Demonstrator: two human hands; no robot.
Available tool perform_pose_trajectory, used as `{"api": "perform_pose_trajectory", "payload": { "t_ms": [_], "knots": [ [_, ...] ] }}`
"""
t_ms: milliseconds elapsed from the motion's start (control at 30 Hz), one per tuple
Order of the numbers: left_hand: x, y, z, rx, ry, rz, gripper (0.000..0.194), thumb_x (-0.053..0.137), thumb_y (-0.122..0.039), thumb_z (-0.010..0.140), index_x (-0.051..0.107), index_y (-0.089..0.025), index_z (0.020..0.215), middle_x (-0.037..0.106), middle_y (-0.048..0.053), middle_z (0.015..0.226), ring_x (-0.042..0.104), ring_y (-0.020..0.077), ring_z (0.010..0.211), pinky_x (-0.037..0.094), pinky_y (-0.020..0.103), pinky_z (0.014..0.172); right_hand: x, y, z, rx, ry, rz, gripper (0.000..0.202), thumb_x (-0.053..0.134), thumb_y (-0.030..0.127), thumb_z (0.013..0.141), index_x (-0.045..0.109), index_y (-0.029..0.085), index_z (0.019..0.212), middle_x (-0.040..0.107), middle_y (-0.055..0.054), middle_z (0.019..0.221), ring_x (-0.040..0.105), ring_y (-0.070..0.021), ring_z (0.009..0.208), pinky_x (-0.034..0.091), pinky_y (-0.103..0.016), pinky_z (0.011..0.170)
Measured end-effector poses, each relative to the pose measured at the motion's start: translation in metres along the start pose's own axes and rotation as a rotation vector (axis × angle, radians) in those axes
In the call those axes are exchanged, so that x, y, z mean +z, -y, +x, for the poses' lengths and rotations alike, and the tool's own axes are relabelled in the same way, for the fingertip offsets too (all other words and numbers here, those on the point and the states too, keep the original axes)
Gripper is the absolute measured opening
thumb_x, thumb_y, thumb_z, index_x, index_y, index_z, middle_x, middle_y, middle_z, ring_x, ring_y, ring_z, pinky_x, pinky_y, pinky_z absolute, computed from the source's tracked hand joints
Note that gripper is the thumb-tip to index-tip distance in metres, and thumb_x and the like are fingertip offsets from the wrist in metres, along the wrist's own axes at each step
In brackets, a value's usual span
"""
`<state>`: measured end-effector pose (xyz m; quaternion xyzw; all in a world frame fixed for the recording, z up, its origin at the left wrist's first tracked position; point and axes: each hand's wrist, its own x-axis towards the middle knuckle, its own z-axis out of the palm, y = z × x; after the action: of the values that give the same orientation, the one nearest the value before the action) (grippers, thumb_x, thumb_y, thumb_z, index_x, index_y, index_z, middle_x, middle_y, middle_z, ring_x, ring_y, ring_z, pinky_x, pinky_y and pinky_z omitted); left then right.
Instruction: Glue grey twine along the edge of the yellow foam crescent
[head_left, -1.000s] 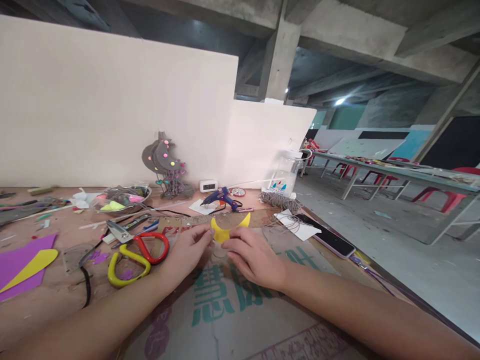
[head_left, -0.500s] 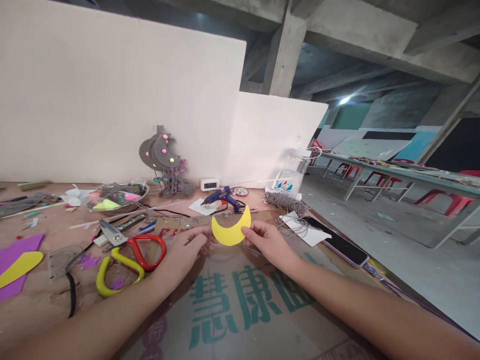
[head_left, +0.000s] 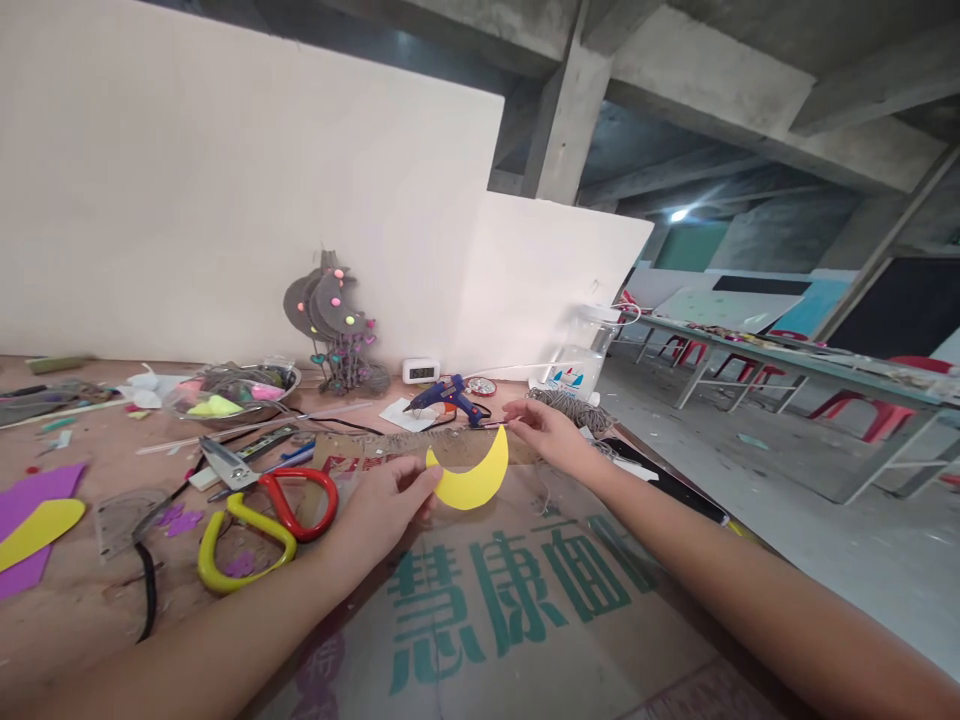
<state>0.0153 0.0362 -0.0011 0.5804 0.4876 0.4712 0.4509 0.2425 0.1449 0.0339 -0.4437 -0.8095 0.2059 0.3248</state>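
Observation:
A yellow crescent moon cut-out is pinched at its left tip by my left hand, held over the printed brown board. My right hand is off the crescent, just past its right tip. Its thumb and fingers are slightly apart, close to a thin pencil-like stick lying on the table. A blue glue gun rests just beyond, its nozzle over a white paper piece. Grey yarn lies behind my right hand.
Scissors with red and yellow handles lie left of my left arm. Further left are purple sheet and a bowl of colourful pieces. Grey moon ornaments, a small clock and a clear jar stand behind. A phone lies at right.
My right hand has let go of the crescent and moved away from me toward the thin stick. The crescent, now in my left hand only, has dropped slightly.

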Motion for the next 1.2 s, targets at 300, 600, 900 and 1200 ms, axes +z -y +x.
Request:
{"api": "perform_pose_trajectory", "payload": {
  "t_ms": [300, 600, 900, 1200],
  "knots": [
    [0.001, 0.002, 0.002, -0.015, -0.007, -0.038, 0.033, 0.048, -0.048, 0.077, 0.052, -0.017, 0.066, 0.050, -0.005, 0.054, 0.042, 0.0090, 0.046, 0.031, 0.021, 0.046, 0.046, -0.001, 0.076, -0.025, 0.136, -0.080, 0.044, 0.067, 0.037, 0.068, 0.059, 0.013, 0.104, 0.065, -0.010, 0.094, 0.060, -0.0174, 0.077, 0.046, -0.028, 0.068],
    [0.000, 0.000, 0.003, -0.040, -0.020, -0.028, 0.029, 0.049, -0.042, 0.078, 0.054, -0.016, 0.068, 0.054, -0.003, 0.058, 0.046, 0.0089, 0.050, 0.032, 0.020, 0.046, 0.049, -0.001, 0.084, 0.079, 0.117, -0.171, 0.030, 0.061, 0.045, 0.070, 0.064, 0.016, 0.077, 0.063, -0.003, 0.060, 0.055, -0.0158, 0.054, 0.040, -0.026, 0.053],
    [0.001, 0.005, 0.005, -0.010, -0.036, -0.033, 0.031, 0.046, -0.043, 0.080, 0.049, -0.016, 0.065, 0.048, -0.004, 0.053, 0.039, 0.0076, 0.047, 0.028, 0.020, 0.045, -0.020, 0.051, 0.055, -0.047, 0.035, 0.075, 0.028, 0.049, 0.035, 0.081, 0.065, 0.016, 0.094, 0.067, -0.005, 0.067, 0.061, -0.0165, 0.067, 0.045, -0.026, 0.063],
    [-0.005, 0.004, 0.004, -0.014, -0.142, -0.006, 0.029, 0.046, -0.042, 0.080, 0.048, -0.017, 0.066, 0.045, -0.006, 0.049, 0.036, 0.0064, 0.042, 0.026, 0.018, 0.041, -0.019, 0.051, -0.003, 0.001, 0.077, 0.167, 0.036, 0.056, 0.044, 0.077, 0.060, 0.016, 0.100, 0.063, -0.004, 0.073, 0.053, -0.0117, 0.056, 0.043, -0.024, 0.054]
  ]
}}
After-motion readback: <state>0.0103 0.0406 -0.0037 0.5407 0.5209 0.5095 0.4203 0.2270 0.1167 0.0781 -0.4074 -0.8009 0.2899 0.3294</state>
